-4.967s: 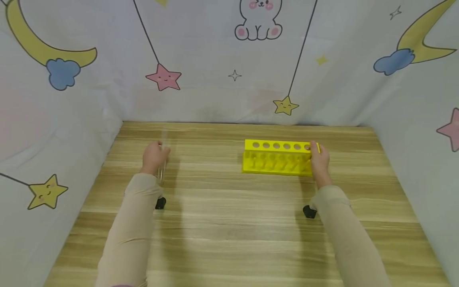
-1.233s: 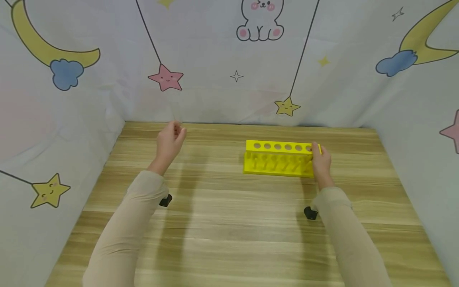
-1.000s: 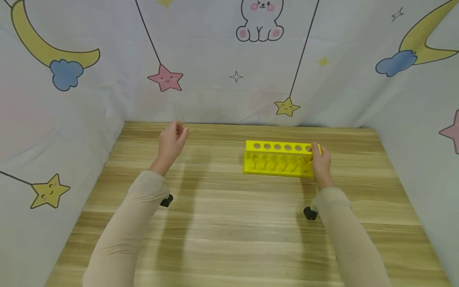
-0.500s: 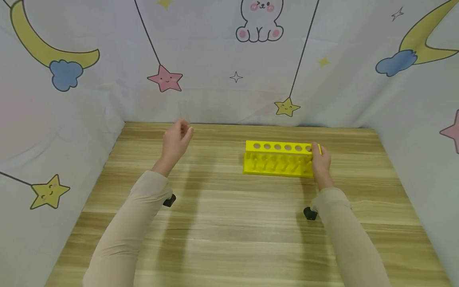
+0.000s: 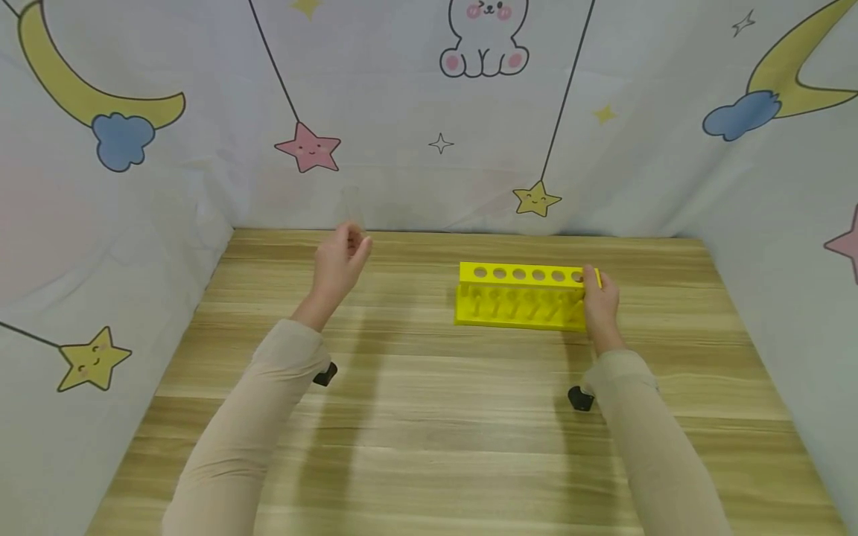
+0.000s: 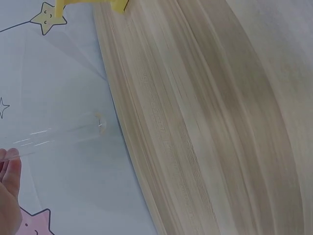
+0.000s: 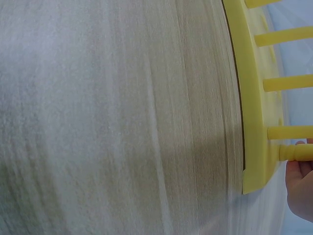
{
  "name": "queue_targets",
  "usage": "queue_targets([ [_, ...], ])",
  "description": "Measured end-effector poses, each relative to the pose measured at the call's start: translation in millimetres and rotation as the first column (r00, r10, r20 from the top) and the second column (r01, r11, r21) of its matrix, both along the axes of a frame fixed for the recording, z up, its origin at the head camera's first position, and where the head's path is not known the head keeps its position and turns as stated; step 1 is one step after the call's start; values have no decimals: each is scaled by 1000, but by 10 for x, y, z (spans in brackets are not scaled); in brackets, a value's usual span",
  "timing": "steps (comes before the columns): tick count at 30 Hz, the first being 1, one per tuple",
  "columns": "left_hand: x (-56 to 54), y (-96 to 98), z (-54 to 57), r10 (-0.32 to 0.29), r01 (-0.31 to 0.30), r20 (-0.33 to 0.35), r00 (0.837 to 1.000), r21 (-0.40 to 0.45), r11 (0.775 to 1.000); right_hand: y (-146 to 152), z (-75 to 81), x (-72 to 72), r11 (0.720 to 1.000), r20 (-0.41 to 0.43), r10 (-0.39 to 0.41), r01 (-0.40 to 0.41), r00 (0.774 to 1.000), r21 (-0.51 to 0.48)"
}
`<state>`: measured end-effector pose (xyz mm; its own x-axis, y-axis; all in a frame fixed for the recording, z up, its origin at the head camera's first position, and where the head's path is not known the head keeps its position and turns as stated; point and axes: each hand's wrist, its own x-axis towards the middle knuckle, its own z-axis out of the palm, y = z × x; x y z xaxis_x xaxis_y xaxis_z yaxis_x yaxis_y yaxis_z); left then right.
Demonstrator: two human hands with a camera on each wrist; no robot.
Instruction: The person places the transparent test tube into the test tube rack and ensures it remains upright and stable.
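Far left of the yellow rack (image 5: 528, 278), patterned cloth (image 5: 94, 246) meets the left edge of the tabletop (image 5: 415, 387). Nearer, but well apart from the rack on its left, is the left hand (image 5: 338, 260), held above the wood; its thumb and fingers are closed in a pinch on a clear tube (image 6: 63, 136), which reaches out past the fingertips. A broad stretch of wood lies between that hand and the rack, a wider one in front of the rack, and a narrow strip behind it. The rack stands on the tabletop, its holes in a row left to right. The right hand (image 5: 601, 298) grips the rack's right end — thumb on top — with more wood to the right of it.

The tube is faint against the cloth behind; its held end is hidden or cut off, and which end points outward I cannot tell. The right thumb partly covers the rack's rightmost hole — the fingers below are partly hidden or out of frame.
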<state>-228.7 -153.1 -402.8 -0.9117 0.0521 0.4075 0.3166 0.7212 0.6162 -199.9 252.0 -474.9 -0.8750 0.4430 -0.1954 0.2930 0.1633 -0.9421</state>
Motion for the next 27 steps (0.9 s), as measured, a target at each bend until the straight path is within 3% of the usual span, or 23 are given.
queue_targets([
  [11, 24, 115, 37, -22, 22, -18, 1000, 18, 1000, 7, -11, -9, 999, -11, 1, 0, 1000, 41],
  [27, 71, 293, 68, -65, 68, -60, 996, 42, 997, -6, 5, 9, 1000, -19, 6, -5, 1000, 25],
])
